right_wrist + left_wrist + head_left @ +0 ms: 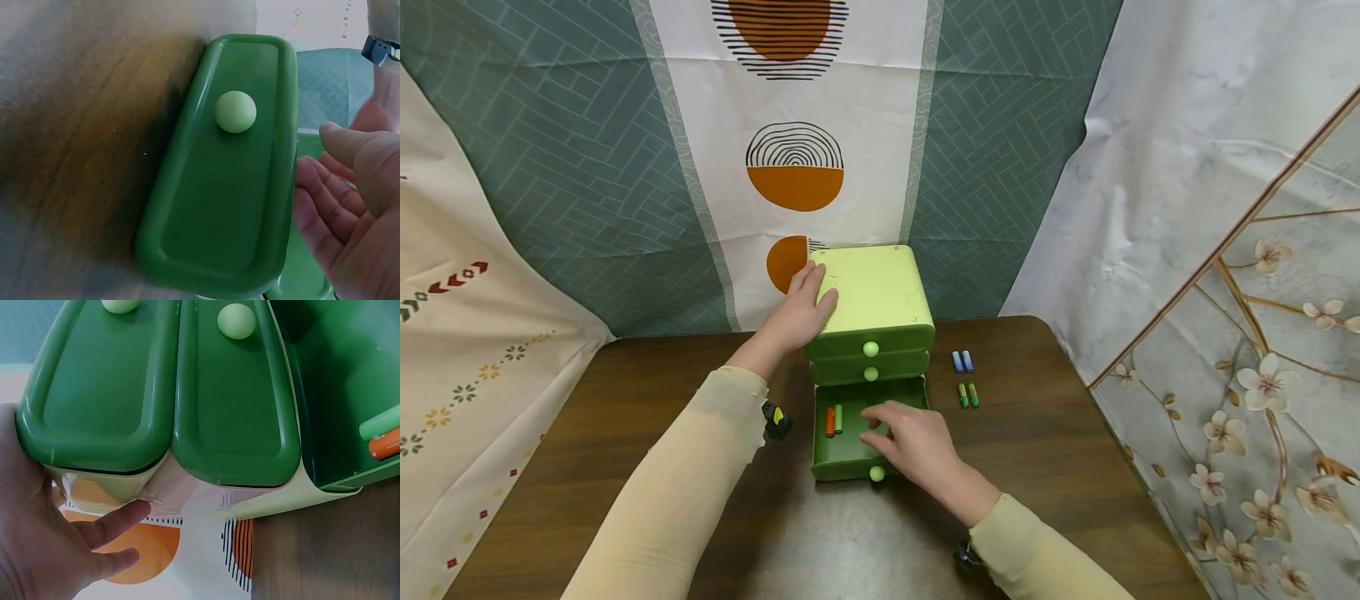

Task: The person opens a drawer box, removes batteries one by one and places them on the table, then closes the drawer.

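Observation:
A small drawer cabinet (874,287) with a pale yellow-green top stands on the table, its bottom drawer (857,454) pulled out. Inside that drawer, toward its left side, an orange battery (830,422) lies beside a light green battery (838,418). My left hand (801,310) rests against the cabinet's upper left edge, its visible fingers extended along the side in the left wrist view. Over the right part of the open drawer is my right hand (913,442), fingers loosely bent and thumb apart. No object shows between them.
To the cabinet's right, two blue-and-white batteries (957,361) lie side by side on the wooden table (1037,467). Two green batteries (963,395) lie nearer me. The upper drawers (838,343) are closed. A patterned cloth (880,125) hangs behind.

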